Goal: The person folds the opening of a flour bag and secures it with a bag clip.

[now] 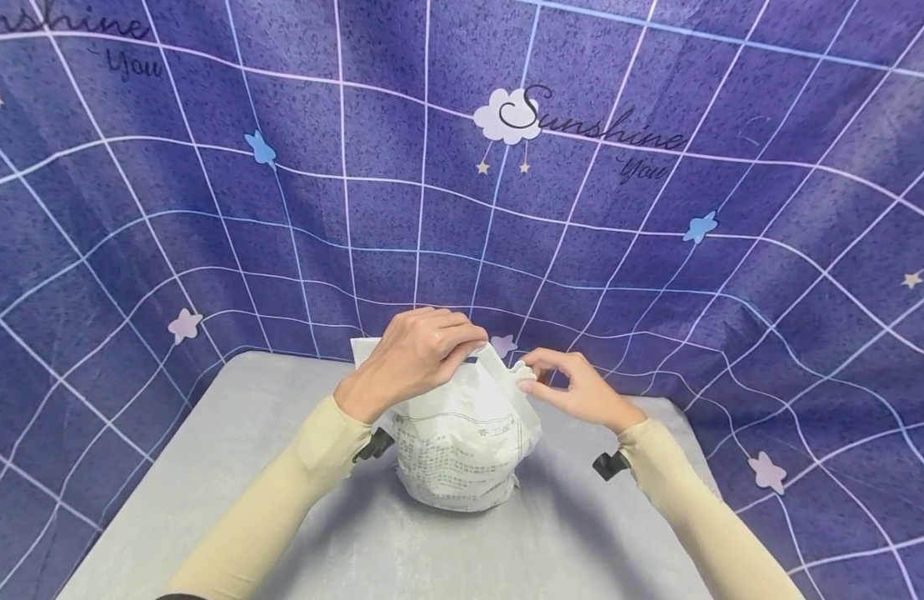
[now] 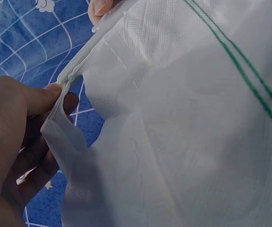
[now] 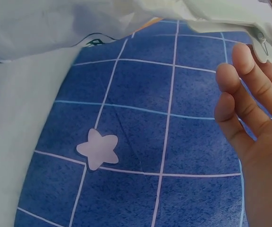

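A white woven bag with rows of green print stands bulging on the grey surface. At its top left, my left hand pinches the folded mouth between thumb and index finger; the left wrist view shows the bunched rim there. Along the mouth runs a pale bag clip, a long strip with a scalloped end. My right hand holds that end between thumb and fingertips, right of the bag. In the right wrist view the clip's wavy end sits at the fingers; the thumb is mostly out of frame.
The grey padded surface extends around the bag. Behind and at both sides hangs a blue-purple grid-pattern cloth with stars and clouds. Black wrist straps or mounts show below both wrists, over cream sleeves.
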`<action>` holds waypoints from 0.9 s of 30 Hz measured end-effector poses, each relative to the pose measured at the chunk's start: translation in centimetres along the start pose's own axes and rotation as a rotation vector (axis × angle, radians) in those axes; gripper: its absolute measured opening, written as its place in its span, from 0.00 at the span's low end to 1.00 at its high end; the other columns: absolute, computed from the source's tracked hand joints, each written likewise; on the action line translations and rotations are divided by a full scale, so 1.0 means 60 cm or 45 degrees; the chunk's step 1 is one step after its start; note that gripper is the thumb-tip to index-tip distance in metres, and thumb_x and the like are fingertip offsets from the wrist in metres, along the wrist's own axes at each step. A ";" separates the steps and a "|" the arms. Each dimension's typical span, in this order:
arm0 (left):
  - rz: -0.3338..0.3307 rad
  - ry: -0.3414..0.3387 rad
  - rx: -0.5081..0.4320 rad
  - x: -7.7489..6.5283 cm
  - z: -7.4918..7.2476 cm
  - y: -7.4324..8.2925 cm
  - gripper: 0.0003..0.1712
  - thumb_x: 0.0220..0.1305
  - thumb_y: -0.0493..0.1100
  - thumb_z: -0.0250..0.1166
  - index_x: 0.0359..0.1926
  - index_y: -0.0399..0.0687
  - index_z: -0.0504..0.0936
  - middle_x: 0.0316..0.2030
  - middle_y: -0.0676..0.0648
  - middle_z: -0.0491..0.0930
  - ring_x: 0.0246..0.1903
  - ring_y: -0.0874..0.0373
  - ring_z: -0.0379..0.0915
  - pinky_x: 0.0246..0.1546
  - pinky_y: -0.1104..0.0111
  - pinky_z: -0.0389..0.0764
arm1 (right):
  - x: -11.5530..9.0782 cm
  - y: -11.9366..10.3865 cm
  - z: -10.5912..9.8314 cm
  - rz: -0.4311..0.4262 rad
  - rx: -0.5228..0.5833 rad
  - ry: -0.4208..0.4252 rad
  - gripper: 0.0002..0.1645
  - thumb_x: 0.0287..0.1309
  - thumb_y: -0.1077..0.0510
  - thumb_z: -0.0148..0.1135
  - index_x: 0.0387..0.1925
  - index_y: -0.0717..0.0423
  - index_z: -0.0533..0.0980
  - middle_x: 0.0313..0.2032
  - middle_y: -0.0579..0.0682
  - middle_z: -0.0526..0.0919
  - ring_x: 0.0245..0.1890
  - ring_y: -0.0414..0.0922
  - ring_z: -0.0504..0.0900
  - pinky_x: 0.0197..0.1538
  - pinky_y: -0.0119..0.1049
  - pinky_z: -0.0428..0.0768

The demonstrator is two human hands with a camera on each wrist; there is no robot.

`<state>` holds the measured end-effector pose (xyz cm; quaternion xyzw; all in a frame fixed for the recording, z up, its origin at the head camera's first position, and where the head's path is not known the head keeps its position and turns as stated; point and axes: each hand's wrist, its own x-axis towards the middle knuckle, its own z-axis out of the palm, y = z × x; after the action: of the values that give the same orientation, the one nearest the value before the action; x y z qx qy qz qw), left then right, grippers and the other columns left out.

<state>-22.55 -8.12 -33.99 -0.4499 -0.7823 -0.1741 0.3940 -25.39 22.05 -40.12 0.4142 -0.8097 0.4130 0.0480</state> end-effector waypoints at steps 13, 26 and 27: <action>-0.050 -0.060 -0.074 -0.010 -0.007 -0.004 0.08 0.74 0.42 0.70 0.50 0.52 0.92 0.43 0.56 0.90 0.44 0.59 0.86 0.50 0.66 0.85 | -0.012 -0.002 0.015 0.031 -0.012 0.063 0.12 0.67 0.62 0.73 0.50 0.48 0.86 0.35 0.39 0.86 0.37 0.39 0.83 0.49 0.36 0.84; -0.094 -0.107 -0.147 -0.045 -0.004 -0.002 0.21 0.75 0.38 0.67 0.66 0.48 0.84 0.60 0.50 0.86 0.60 0.53 0.82 0.68 0.61 0.77 | -0.026 -0.006 0.029 0.044 -0.067 0.225 0.22 0.62 0.66 0.76 0.57 0.55 0.82 0.36 0.45 0.89 0.38 0.39 0.86 0.50 0.39 0.86; -0.099 -0.112 -0.155 -0.048 -0.004 -0.001 0.22 0.75 0.38 0.66 0.68 0.47 0.83 0.63 0.50 0.85 0.62 0.53 0.80 0.70 0.60 0.75 | -0.028 -0.006 0.030 0.048 -0.066 0.239 0.23 0.62 0.67 0.76 0.58 0.56 0.82 0.37 0.46 0.89 0.38 0.40 0.86 0.50 0.40 0.87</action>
<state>-21.68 -9.93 -36.10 -0.4497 -0.8036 -0.2165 0.3242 -23.56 21.73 -41.79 0.3570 -0.8198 0.4295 0.1265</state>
